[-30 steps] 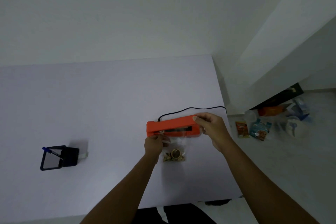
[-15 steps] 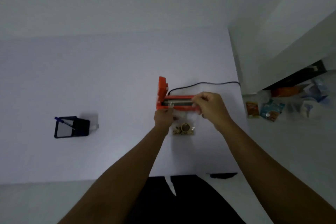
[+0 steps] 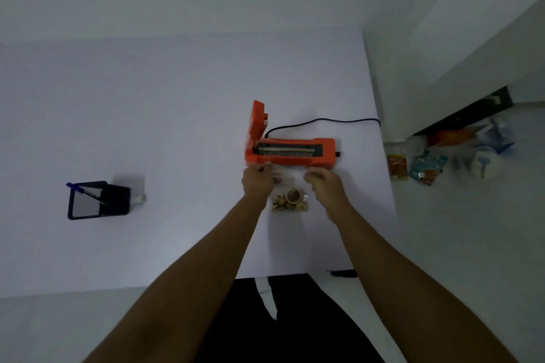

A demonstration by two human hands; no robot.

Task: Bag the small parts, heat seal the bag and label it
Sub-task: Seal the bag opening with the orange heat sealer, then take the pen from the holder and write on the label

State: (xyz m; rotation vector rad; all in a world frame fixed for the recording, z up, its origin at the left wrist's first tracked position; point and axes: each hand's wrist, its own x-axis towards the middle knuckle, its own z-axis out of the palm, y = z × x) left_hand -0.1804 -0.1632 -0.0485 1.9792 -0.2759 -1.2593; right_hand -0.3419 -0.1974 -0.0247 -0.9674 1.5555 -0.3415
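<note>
An orange heat sealer lies on the white table with its lid swung up at the left end and the sealing strip bare. Just in front of it lies a clear bag with small brown parts gathered at its near end. My left hand pinches the bag's top left corner, close to the sealer's front edge. My right hand pinches the top right corner. The bag's thin film is hard to make out between my hands.
A black cable runs from the sealer to the table's right edge. A black pen holder with a blue pen stands at the left, a small pale item beside it. Snack packets and bags lie on the floor to the right.
The sealer's lid went from pressed down under my right hand to swung up. My right hand has left the sealer and taken the bag's right corner. The view has tilted downward.
</note>
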